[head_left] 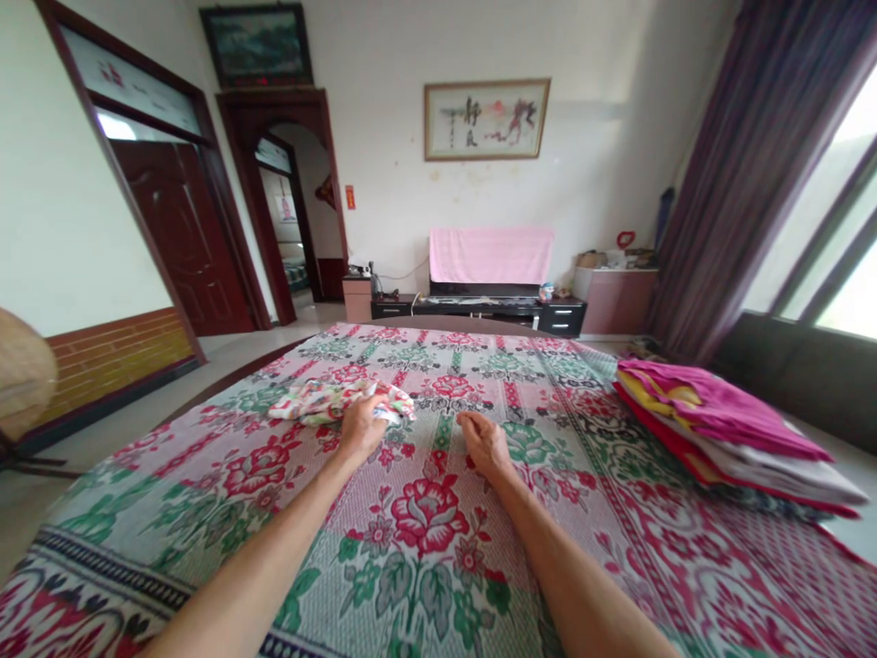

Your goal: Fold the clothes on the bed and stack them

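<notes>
head view: two hands [486,442], seemingly one cloth [311,402] under the left [362,426]

Left hand [362,425] on crumpled printed cloth [311,402], finger grip unclear. Right hand [486,443] apart from it, fingers curled in, over floral cover [428,516]. Folded fabric stack [726,402], magenta on top, far right on same cover. Behind: pink cloth [490,256] draped above low black cabinet [563,318], framed artwork [486,119] on wall, purple curtain [730,164] right, dark red door [184,233] left.
</notes>
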Demonstrator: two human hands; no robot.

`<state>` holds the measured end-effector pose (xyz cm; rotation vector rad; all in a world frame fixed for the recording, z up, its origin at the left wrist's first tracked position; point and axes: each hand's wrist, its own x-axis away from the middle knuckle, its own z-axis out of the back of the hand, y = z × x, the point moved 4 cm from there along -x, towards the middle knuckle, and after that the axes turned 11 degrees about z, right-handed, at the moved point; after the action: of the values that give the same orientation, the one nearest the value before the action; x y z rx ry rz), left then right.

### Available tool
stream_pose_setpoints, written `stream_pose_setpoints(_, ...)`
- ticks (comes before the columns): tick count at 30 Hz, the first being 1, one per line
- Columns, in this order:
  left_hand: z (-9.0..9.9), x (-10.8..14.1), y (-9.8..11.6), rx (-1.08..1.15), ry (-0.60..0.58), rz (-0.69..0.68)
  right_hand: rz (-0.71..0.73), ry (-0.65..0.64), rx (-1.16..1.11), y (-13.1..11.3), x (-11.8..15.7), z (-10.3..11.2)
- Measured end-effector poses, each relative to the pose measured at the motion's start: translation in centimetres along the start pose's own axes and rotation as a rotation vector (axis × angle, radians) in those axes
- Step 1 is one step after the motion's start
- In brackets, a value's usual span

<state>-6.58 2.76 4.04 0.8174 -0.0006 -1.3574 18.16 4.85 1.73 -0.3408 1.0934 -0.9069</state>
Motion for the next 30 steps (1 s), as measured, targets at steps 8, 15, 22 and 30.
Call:
stream_pose_setpoints(8,-2.1,2.2,4.7,0.273,-0.142,-0.202,-0.035,0.094,-0.112,0.1,0.1,0.4)
stream_pose_setpoints(15,0.1,-0.5,-2.9,-0.135,0.079,-0.081,0.062,-0.072,-0.011,-0.3,0.4,-0.8)
stream_pose_setpoints(22,-0.8,-0.2,-5.9,-0.239,0.019,-0.062,0.166,-0.274,0.212,-2.5,1.3,-1.5)
stream_pose_setpoints(30,-0.2,-0.4,-5.9,-0.046,0.047,0.032,0.214,-0.254,0.273,-2.6,1.7,-2.5)
